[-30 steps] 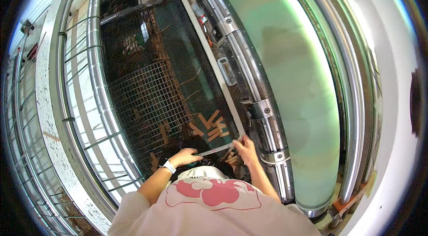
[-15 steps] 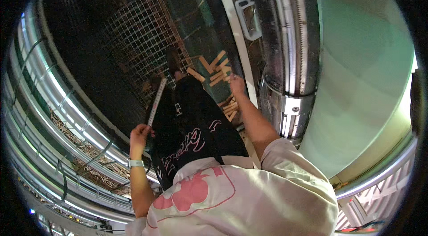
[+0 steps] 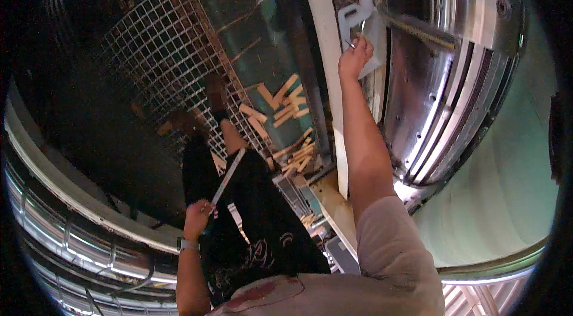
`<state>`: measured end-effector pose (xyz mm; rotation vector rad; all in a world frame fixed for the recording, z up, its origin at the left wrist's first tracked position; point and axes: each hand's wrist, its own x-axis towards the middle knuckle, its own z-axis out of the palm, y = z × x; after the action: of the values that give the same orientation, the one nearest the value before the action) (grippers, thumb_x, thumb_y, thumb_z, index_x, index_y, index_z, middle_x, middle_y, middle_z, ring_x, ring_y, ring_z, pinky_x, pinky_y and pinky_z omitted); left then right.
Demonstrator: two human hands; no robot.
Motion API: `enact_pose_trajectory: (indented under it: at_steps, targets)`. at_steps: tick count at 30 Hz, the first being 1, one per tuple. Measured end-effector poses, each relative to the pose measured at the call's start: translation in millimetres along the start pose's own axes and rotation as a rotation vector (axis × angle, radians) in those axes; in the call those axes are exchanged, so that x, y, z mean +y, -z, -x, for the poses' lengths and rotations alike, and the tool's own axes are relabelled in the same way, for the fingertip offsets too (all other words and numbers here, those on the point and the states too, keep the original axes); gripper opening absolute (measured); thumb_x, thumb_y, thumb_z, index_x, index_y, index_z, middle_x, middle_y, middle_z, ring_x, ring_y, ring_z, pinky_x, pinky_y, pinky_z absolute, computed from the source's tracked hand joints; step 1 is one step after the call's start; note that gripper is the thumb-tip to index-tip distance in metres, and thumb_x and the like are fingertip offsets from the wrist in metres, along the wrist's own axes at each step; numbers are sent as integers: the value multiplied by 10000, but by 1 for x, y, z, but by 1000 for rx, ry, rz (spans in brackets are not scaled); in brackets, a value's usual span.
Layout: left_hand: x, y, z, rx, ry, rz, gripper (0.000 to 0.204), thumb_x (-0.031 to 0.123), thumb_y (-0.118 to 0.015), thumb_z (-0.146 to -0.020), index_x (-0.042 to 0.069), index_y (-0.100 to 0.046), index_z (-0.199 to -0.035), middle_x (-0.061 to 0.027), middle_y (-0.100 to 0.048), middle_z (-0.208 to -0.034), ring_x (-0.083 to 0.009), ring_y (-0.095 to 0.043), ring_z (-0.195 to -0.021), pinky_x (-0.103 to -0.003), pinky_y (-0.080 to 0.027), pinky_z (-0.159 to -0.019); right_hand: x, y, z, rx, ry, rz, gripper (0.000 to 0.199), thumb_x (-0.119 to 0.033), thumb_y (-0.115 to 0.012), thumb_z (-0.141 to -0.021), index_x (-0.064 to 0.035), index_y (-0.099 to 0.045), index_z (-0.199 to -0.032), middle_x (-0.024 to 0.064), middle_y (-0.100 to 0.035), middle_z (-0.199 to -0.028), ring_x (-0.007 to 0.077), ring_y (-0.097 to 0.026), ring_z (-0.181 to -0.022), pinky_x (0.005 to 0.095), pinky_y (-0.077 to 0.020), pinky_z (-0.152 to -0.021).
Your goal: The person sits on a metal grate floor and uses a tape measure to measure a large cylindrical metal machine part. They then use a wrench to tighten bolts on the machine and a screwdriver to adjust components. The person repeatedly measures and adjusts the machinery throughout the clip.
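Note:
My left hand (image 3: pixel 197 218), low in front of my dark trousers, is closed on one end of a narrow white ruler (image 3: pixel 230 178) with markings. The ruler slants away from me, its far end over my leg. My right arm is stretched far forward. The right hand (image 3: pixel 356 59) is closed, with a thin, shiny, pen-like object (image 3: pixel 350 43) showing at its fingertips; its exact kind is too small to make out. This hand is in front of a translucent plastic jug (image 3: pixel 373 47) and hides part of it.
Short wooden strips (image 3: pixel 290 104) lie in loose piles on a green surface. A metal grid (image 3: pixel 161 41) covers the floor at far left. A pale rail (image 3: pixel 325 5) runs beside the jug. Shiny machine rollers (image 3: pixel 412 119) stand at right, with metal tubes (image 3: pixel 89 256) at lower left.
My right hand has moved from the wooden strips forward and right to the jug. The left hand and ruler have shifted slightly lower and right in view, and the head view has turned.

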<state>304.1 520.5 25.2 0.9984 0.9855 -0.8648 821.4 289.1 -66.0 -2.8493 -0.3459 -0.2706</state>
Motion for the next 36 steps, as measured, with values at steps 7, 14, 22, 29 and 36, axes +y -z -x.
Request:
enact_pose_trajectory:
  at_steps: [7, 14, 22, 29, 36]
  targets:
    - [-25, 36, -13, 45, 32, 166, 110, 55, -551, -843, -18, -571, -763, -98, -611, -690, -160, -604, -628, -295, -468, -593, -89, -32, -81, -95, 234, 132, 283, -107, -512, -841, -22, -527, -1111, 176, -506, -1119, 372, -461, -1054, 456, -342, -918]
    - [-14, 35, -17, 68, 71, 290, 123, 74, -580, -842, -16, -572, -759, -83, -626, -684, -143, -605, -649, -283, -471, -611, -122, -67, -118, -442, -29, 239, 310, -156, -479, -880, 7, -491, -1143, 207, -511, -1132, 376, -495, -1044, 431, -385, -912]
    - [-16, 21, -31, 27, -64, 269, 152, 96, -579, -851, -15, -597, -749, -105, -618, -666, -145, -588, -665, -298, -466, -646, -120, -34, -60, -251, 86, 194, 382, -77, -540, -829, -12, -447, -1193, 214, -444, -1210, 354, -421, -1121, 414, -373, -928]
    - [16, 23, -15, 35, -43, 188, 119, 37, -536, -829, -24, -591, -744, -94, -604, -696, -151, -574, -639, -292, -464, -607, -69, 44, 80, -348, 9, 73, 475, 91, -505, -787, -31, -415, -1237, 183, -409, -1204, 359, -457, -1050, 411, -396, -888]
    - [-13, 33, -22, 54, 121, 21, 124, 51, -542, -853, -41, -583, -780, -92, -617, -713, -156, -589, -651, -296, -495, -610, 76, 94, 210, -305, -707, 48, 454, 91, -447, -801, -42, -414, -1234, 161, -377, -1158, 311, -442, -1073, 399, -420, -792]
